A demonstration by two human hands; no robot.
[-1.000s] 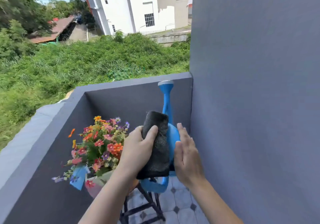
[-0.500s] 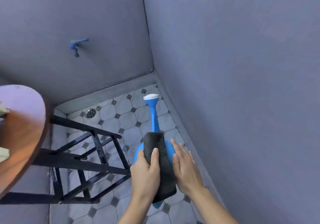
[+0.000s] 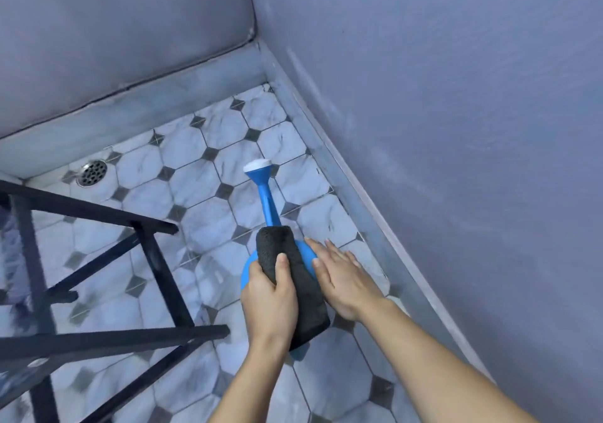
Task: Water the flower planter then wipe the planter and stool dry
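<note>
A blue watering can point(image 3: 268, 205) with a white rose head is low over the tiled floor, its spout pointing away from me. A dark grey cloth point(image 3: 311, 308) is draped along its top. My left hand point(image 3: 269, 305) is closed around the cloth and whatever part of the can lies under it. My right hand point(image 3: 342, 279) lies flat against the can's right side, fingers straight, gripping nothing. Only the black frame of the stool point(image 3: 156, 259) shows at the left. The flower planter is out of view.
A round floor drain point(image 3: 92, 172) sits near the back wall at the left. Grey walls point(image 3: 456, 128) meet in a corner just beyond and right of the can. The stool's crossbars reach close to my left hand.
My view has dropped from the planter and the balcony ledge to the floor. The can with the cloth has come down near the tiles by the right wall. Both hands kept their hold.
</note>
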